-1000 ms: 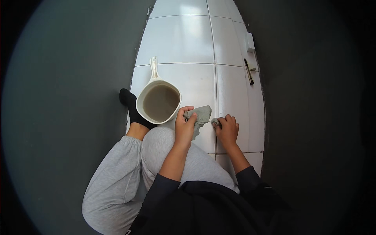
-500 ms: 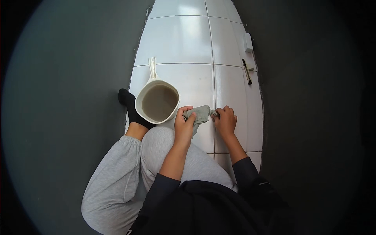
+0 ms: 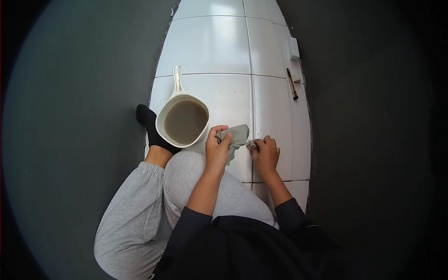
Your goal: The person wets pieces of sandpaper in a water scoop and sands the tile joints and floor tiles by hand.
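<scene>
My left hand is closed on a limp grey sheet with ragged edges; it looks like damp paper or thin cloth. Part of the sheet hangs below the thumb. Just to the right, my right hand pinches a small crumpled grey wad of similar colour. A narrow gap seems to separate the wad from the sheet. Left of my hands stands a white water dipper, its handle pointing away from me, with murky grey-brown water inside.
White floor tiles run between dark grey surfaces on both sides. A black pen-like tool and a small white block lie by the right edge. My black-socked foot is beside the dipper.
My right hand has moved slightly down and left, and the small wad has dropped lower beside the sheet. The whole view has shifted a little; both hands keep their hold.
</scene>
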Demonstrator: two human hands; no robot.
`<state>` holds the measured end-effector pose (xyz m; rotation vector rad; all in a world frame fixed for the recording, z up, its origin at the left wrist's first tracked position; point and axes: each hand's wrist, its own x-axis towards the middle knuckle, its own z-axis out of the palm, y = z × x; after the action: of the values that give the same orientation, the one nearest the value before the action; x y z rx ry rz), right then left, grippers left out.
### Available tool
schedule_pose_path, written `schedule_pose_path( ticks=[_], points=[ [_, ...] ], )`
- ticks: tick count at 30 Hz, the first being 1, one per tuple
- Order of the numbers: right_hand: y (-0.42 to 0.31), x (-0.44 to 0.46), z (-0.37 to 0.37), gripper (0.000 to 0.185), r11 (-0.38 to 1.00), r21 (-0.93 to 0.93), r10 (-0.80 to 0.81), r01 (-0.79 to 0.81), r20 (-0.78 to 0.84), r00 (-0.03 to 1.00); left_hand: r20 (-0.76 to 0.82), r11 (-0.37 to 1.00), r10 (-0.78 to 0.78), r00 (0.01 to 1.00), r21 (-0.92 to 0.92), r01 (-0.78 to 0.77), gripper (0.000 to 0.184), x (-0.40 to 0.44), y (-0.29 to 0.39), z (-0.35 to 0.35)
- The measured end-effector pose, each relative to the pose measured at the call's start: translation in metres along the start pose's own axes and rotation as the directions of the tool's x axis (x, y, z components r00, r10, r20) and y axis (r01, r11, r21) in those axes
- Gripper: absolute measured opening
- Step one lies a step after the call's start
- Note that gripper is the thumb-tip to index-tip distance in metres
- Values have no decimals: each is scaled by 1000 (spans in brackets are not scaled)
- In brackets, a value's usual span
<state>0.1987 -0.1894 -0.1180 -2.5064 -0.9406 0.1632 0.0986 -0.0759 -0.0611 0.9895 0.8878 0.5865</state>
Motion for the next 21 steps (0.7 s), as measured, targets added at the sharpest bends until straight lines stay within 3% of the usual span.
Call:
schedule_pose_path(
  ticks=[3, 7, 10, 13, 15, 19, 21],
  points=[
    [-1, 30, 7, 15, 1000, -13, -1, 0, -33, 999, -15, 999, 34, 999, 14, -34, 22, 2, -4, -4],
    [7, 3, -4, 14, 998, 45, -35, 36, -9, 999, -63, 998, 60, 996, 1, -60, 21, -2, 2, -7],
    [9, -26, -14, 18, 998, 7, -57, 57, 119, 991, -47, 997, 81, 996, 6, -81, 22, 2, -2, -6],
    [20, -33, -19, 21, 989, 144, 6, -35, 197, 980, -12, 999, 51, 999, 12, -51, 22, 4, -5, -3],
    [23, -17, -22, 23, 962, 259, 37, -85, 185, 982, -48, 999, 52, 997, -3, -52, 19, 3, -3, -2],
    [17, 27, -25, 22, 985, 168, 35, -27, -50, 998, -35, 999, 30, 999, -43, -31, 19, 1, 1, -2],
    [18, 36, -13, 20, 997, 73, -11, 14, -42, 999, -57, 999, 45, 997, 10, -45, 19, 2, 0, -1]
  ],
)
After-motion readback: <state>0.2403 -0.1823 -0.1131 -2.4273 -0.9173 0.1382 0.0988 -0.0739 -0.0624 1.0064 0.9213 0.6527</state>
